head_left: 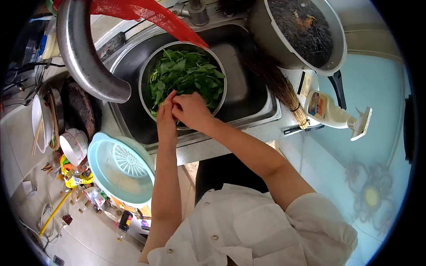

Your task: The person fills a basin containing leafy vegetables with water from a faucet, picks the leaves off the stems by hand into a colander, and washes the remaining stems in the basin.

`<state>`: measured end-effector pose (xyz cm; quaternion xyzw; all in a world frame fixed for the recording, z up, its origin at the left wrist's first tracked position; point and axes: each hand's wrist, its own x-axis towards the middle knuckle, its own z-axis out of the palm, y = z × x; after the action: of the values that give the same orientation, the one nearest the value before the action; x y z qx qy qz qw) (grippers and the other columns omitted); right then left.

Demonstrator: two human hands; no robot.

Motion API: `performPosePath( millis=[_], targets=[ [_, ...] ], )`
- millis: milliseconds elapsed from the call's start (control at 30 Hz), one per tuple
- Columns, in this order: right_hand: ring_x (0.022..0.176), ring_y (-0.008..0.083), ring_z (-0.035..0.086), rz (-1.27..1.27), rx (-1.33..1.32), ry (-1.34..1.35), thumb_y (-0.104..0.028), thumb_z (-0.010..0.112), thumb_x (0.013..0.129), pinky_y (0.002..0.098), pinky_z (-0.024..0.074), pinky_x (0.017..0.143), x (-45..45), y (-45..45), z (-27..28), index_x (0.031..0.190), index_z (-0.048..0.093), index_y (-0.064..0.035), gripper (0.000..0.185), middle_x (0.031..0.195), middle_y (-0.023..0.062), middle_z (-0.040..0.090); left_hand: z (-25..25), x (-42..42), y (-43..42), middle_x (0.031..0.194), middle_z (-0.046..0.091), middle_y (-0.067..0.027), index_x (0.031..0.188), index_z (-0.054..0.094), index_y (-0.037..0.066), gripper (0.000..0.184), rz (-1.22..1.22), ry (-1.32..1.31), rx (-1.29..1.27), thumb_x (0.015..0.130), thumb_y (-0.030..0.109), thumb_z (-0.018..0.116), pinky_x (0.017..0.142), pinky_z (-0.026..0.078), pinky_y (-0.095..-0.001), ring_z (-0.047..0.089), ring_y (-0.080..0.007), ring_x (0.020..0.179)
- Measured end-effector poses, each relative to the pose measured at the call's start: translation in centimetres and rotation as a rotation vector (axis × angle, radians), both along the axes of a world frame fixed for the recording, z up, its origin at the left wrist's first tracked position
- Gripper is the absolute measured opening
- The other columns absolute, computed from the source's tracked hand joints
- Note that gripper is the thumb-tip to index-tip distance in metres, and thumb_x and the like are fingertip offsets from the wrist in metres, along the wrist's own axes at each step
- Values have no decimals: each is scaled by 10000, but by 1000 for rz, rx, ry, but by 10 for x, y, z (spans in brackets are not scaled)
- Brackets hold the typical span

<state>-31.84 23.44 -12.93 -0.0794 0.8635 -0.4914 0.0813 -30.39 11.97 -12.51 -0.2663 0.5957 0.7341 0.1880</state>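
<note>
Leafy greens (188, 73) fill a round metal basin (225, 88) that stands in the sink (237, 80). My left hand (167, 113) and my right hand (194, 109) meet over its near edge, touching each other at the fingertips. The fingers of both are closed and pinched together. Whatever lies between them is too small or hidden to make out. Leaves lie right beyond the fingertips.
The curved metal faucet (84, 53) arches at the upper left, near red netting (133, 9). A light-blue basin with a strainer (100, 162) sits left. On the right are a large pot (262, 31), a twig brush (279, 88) and a spray bottle (328, 111).
</note>
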Motion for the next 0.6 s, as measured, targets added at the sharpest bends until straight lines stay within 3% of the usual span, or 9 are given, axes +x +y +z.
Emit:
performPosePath(
  millis=[33, 100, 200, 267, 400, 433, 467, 533, 600],
  targets=[
    [630, 218, 548, -1, 0, 0, -157, 571, 801, 355, 385, 655, 0, -4, -8, 758, 607, -36, 134, 696, 64, 598, 1, 1, 5, 1002, 547, -14, 1299, 457, 51, 439, 69, 55, 32, 971, 341, 418, 739, 430, -220, 508, -108, 827],
    [595, 148, 531, -315, -809, -648, -177, 592, 816, 289, 402, 572, -2, -10, -18, 811, 631, -15, 167, 683, 36, 589, 5, -1, 13, 959, 536, -10, 1292, 458, 39, 446, 220, 81, 150, 968, 345, 425, 721, 419, -217, 484, -109, 789],
    [648, 101, 535, -297, -862, -737, -176, 623, 816, 245, 415, 572, -15, 10, -19, 898, 654, -1, 196, 715, 17, 590, 9, -9, 15, 883, 504, -1, 1309, 446, 30, 438, 477, 72, 232, 955, 287, 475, 624, 386, -224, 424, -84, 695],
    [715, 163, 590, -215, -810, -662, -131, 626, 805, 274, 461, 654, -18, 15, -16, 992, 647, -6, 225, 799, 72, 637, -5, -11, -13, 986, 486, -28, 1365, 365, 32, 502, 65, 151, -81, 935, 243, 515, 649, 408, -286, 434, -101, 737],
    [826, 321, 602, -324, -3, 382, -47, 601, 788, 332, 486, 762, -33, 28, -15, 1122, 595, -32, 334, 951, 145, 638, -18, -29, -30, 1013, 596, -93, 1350, 376, 4, 572, -120, 256, -780, 858, 184, 605, 745, 463, -315, 581, -165, 878],
    [798, 299, 600, -340, 36, 355, -43, 605, 774, 340, 486, 736, -36, 32, -15, 1061, 623, -35, 287, 901, 135, 637, -17, -30, -35, 1070, 613, -123, 1250, 515, 21, 498, -157, 343, -968, 816, 217, 661, 755, 467, -302, 606, -203, 929],
    [798, 299, 600, -337, 31, 352, -43, 605, 774, 340, 486, 736, -34, 35, -15, 1061, 623, -35, 287, 901, 135, 637, -15, -28, -39, 1070, 613, -123, 1250, 515, 21, 498, -156, 339, -972, 816, 217, 661, 755, 467, -302, 606, -203, 929],
    [849, 301, 599, -170, -87, 7, -62, 583, 783, 387, 484, 782, -30, 39, -9, 969, 661, -47, 202, 899, 155, 637, -4, -23, -41, 1035, 617, -117, 1013, 666, 71, 278, -398, 249, -1016, 772, 208, 676, 731, 487, -330, 630, -236, 867],
    [843, 294, 599, -111, -111, -31, -68, 575, 785, 389, 486, 764, -21, 30, -13, 879, 673, -39, 139, 879, 144, 640, 1, -7, -21, 998, 624, -106, 919, 676, 76, 198, -549, 225, -1241, 761, 196, 671, 717, 492, -344, 631, -246, 838]
  ],
)
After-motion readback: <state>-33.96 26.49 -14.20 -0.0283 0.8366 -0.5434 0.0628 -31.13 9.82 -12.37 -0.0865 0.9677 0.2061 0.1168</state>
